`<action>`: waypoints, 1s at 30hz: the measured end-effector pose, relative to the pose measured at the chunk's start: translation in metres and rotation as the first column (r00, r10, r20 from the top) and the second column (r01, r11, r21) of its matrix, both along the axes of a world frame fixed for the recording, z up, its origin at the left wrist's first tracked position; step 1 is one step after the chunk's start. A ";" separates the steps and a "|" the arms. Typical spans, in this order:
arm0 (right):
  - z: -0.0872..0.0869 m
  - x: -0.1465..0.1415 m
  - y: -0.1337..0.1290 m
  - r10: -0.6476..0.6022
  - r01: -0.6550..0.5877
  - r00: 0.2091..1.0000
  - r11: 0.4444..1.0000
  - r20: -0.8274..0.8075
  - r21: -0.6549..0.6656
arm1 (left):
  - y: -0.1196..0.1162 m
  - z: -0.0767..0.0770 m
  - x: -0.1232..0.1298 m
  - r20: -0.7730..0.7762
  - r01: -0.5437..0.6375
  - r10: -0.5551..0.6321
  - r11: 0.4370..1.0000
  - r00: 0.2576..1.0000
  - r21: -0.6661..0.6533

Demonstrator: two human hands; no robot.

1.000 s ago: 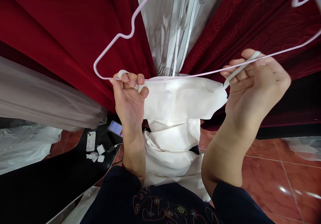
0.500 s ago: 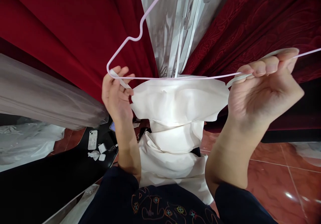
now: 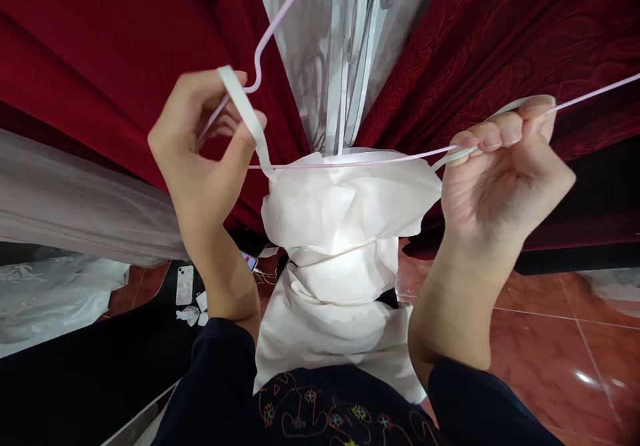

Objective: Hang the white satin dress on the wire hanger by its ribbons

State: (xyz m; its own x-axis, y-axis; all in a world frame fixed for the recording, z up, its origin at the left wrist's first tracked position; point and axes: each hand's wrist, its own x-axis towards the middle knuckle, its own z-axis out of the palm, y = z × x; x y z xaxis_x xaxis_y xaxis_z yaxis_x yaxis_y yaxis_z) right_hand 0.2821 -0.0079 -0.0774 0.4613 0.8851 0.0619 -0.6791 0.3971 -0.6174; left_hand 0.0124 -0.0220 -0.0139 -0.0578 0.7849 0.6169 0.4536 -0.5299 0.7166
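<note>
A thin pink clothes hanger (image 3: 360, 163) spans the view, with a white garment (image 3: 345, 199) hanging below its bottom bar and falling in folds toward my lap. My left hand (image 3: 210, 133) curls around the hanger's left end, and a white strap (image 3: 243, 109) of the garment runs over its fingers and thumb. The hanger's left corner is hidden behind that hand. With fingers closed, my right hand (image 3: 500, 159) grips the hanger bar, and a second white strap (image 3: 515, 104) loops over the fingers there.
Red curtains (image 3: 110, 46) and a patterned dark red cloth (image 3: 450, 59) flank a pale sheer panel with white metal bars. On a black surface (image 3: 75, 379) at the lower left lie a phone (image 3: 185, 285) and small white items. Red tiles (image 3: 540, 353) cover the floor.
My left hand has risen and moved left, curling round the hanger's end with the strap drawn up over its fingers. My right hand keeps its grip, shifted slightly left in view.
</note>
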 end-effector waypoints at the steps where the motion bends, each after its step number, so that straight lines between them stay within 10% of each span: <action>1: 0.000 0.000 0.000 0.003 -0.003 1.000 1.000 0.008 -0.005 | 0.001 0.007 0.003 -0.015 0.001 -0.001 0.999 1.000 -0.032; 5: 0.001 0.002 0.000 0.002 -0.002 1.000 1.000 0.008 -0.007 | 0.008 0.015 0.007 0.061 -0.035 0.043 0.991 0.997 -0.128; 9: 0.000 -0.001 0.000 0.037 -0.033 0.998 0.998 -0.057 0.061 | 0.014 -0.009 -0.002 0.307 -0.055 0.096 0.989 0.947 -0.140; 14: -0.005 -0.010 -0.001 0.072 -0.065 0.994 0.995 -0.083 0.080 | 0.002 -0.041 0.009 0.795 0.106 -0.078 0.994 0.601 0.017; 19: -0.008 -0.001 -0.004 0.006 -0.008 0.999 0.998 0.044 0.058 | -0.003 -0.046 0.022 0.881 0.273 -0.296 0.941 0.369 0.202; 30: 0.007 0.042 -0.005 -0.351 0.384 0.895 0.920 0.276 -0.076 | 0.001 -0.040 0.019 0.909 0.281 -0.280 0.940 0.309 0.194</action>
State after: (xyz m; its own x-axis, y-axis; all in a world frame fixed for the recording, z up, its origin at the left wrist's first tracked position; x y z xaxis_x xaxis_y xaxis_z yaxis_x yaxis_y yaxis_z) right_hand 0.3239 -0.0129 -0.0700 0.7384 0.6637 0.1196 -0.3152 0.4964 -0.8089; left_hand 0.0314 -0.0213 -0.0544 -0.3582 0.8742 0.3277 -0.6594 -0.4854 0.5741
